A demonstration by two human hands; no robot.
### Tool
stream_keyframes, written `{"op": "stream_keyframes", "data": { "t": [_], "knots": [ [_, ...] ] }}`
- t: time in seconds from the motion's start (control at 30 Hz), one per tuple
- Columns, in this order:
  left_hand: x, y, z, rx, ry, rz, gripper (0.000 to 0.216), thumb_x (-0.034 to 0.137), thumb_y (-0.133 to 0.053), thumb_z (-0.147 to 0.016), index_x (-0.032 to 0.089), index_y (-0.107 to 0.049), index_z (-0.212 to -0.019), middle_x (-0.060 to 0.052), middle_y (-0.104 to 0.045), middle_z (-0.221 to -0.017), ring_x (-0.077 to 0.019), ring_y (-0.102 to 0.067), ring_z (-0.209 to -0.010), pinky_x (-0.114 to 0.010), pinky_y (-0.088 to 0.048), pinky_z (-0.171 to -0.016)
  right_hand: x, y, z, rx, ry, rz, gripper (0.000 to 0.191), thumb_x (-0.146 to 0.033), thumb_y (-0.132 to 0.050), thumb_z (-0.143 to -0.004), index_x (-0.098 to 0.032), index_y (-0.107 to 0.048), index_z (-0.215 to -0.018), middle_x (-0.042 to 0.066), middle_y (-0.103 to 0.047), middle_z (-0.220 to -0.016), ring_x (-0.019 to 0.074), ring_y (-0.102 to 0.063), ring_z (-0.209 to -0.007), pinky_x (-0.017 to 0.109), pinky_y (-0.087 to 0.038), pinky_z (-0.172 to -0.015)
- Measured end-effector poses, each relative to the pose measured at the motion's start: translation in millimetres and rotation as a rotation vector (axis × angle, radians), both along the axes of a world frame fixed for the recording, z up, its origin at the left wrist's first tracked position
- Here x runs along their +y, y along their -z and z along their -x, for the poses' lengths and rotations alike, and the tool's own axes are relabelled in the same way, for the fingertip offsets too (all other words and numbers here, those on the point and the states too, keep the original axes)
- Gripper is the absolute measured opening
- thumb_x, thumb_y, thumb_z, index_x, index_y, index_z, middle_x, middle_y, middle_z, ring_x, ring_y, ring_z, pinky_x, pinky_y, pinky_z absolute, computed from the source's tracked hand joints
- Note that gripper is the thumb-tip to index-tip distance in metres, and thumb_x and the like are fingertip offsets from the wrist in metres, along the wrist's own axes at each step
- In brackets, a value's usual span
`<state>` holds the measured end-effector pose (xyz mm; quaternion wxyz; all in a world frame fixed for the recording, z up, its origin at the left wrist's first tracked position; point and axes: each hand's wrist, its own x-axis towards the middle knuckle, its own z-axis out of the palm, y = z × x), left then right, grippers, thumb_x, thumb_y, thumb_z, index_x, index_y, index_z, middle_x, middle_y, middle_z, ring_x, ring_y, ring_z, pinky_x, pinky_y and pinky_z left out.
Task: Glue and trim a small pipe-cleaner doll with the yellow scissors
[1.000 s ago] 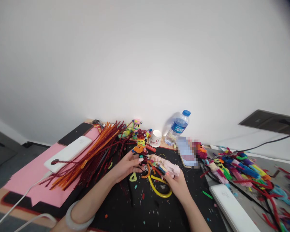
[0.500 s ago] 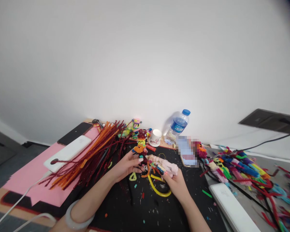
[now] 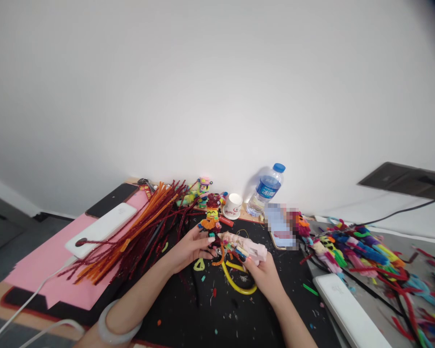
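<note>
1. Left hand (image 3: 188, 249): lay over the black mat (image 3: 217, 314), fingers curled round a small dark red pipe-cleaner figure (image 3: 215, 240); pale bangle (image 3: 110, 329) on that wrist.
2. Right hand (image 3: 263, 273): fingers closed on a pink glue gun (image 3: 248, 247), whose tip pointed at the figure between the two hands.
3. Pipe-cleaner figure: held just above the mat's middle, touching the left fingertips; fine detail too small to tell.
4. Yellow loop (image 3: 237, 285): lay on the mat under the glue gun, beside the right hand.
5. Red and orange pipe cleaners (image 3: 141, 232): a loose sheaf left of the hands, spilling over pink paper (image 3: 43, 268).
6. Finished yellow-faced doll (image 3: 211, 216): stood just behind the left hand.
7. Paper cup (image 3: 234, 206) and water bottle (image 3: 266, 192): against the wall, side by side.
8. Mixed coloured pipe cleaners (image 3: 362, 253): heaped at right, well apart from the hands.
</note>
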<state>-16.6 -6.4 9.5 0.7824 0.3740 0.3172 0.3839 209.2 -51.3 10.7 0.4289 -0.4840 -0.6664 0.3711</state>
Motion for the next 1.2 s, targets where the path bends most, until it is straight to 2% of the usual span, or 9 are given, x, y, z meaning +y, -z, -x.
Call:
{"op": "stream_keyframes", "data": {
  "t": [0.3, 0.7, 0.83, 0.93, 1.0, 1.1, 1.2],
  "knots": [
    [-1, -3.2, -1, 0.001, -0.005, 0.009, 0.042, 0.026, -0.071, -0.073, 0.022, -0.052, -0.111, -0.001, -0.061, -0.085, -0.0114, -0.065, -0.066, -0.022, -0.052, -0.06, 1, 0.2, -1, 0.01, 0.024, 0.022, 0.032, -0.024, -0.055, -0.079, -0.019, -0.066, -0.109, 0.005, -0.07, -0.105, 0.0243, -0.065, -0.097, 0.033, -0.05, -0.087],
    [-1, -2.2, 0, -0.007, -0.006, 0.017, 0.04, 0.025, -0.071, -0.073, 0.021, -0.053, -0.109, 0.0, -0.059, -0.082, -0.0119, -0.065, -0.065, -0.022, -0.052, -0.059, 1, -1.0, -1, -0.05, 0.065, 0.019, 0.032, -0.025, -0.055, -0.078, -0.017, -0.068, -0.106, 0.006, -0.071, -0.1, 0.0247, -0.066, -0.09, 0.034, -0.052, -0.083],
    [-1, -2.0, 0, 0.001, -0.001, 0.007, 0.041, 0.026, -0.071, -0.072, 0.021, -0.054, -0.109, -0.001, -0.06, -0.084, -0.0118, -0.065, -0.065, -0.022, -0.053, -0.06, 1, -0.6, -3, -0.123, 0.079, -0.034, 0.03, -0.026, -0.054, -0.079, -0.016, -0.068, -0.103, 0.007, -0.071, -0.099, 0.0241, -0.066, -0.087, 0.032, -0.052, -0.08],
    [0, -1.5, -1, 0.042, -0.037, -0.035, 0.042, 0.027, -0.07, -0.073, 0.022, -0.052, -0.111, -0.001, -0.061, -0.088, -0.0111, -0.065, -0.066, -0.023, -0.054, -0.062, 2, 1.1, -7, -0.278, 0.161, -0.081, 0.023, -0.028, -0.054, -0.079, -0.016, -0.069, -0.092, 0.005, -0.072, -0.085, 0.0209, -0.066, -0.073, 0.027, -0.052, -0.069],
    [1, 0.3, -3, 0.104, -0.098, -0.084, 0.051, 0.028, -0.07, -0.073, 0.024, -0.047, -0.118, -0.003, -0.062, -0.095, -0.0116, -0.065, -0.066, -0.024, -0.055, -0.063, 2, 2.3, -8, -0.356, 0.236, -0.102, 0.022, -0.03, -0.054, -0.079, -0.016, -0.066, -0.09, 0.004, -0.072, -0.081, 0.0193, -0.065, -0.068, 0.025, -0.05, -0.064],
    [4, 4.5, -5, 0.21, -0.186, -0.156, 0.069, 0.029, -0.073, -0.069, 0.027, -0.038, -0.128, -0.005, -0.062, -0.099, -0.013, -0.066, -0.063, -0.027, -0.055, -0.061, 3, 4.4, -10, -0.37, 0.329, -0.113, 0.024, -0.032, -0.053, -0.08, -0.018, -0.064, -0.097, 0.004, -0.071, -0.088, 0.019, -0.066, -0.074, 0.024, -0.049, -0.067],
    [4, 7.6, -7, 0.246, -0.217, -0.212, 0.072, 0.029, -0.073, -0.068, 0.024, -0.036, -0.129, -0.004, -0.064, -0.092, -0.013, -0.066, -0.06, -0.025, -0.054, -0.058, 4, 7.1, -11, -0.291, 0.416, -0.111, 0.027, -0.033, -0.054, -0.08, -0.018, -0.064, -0.099, 0.005, -0.071, -0.09, 0.02, -0.066, -0.078, 0.025, -0.05, -0.069]
  ]
}}
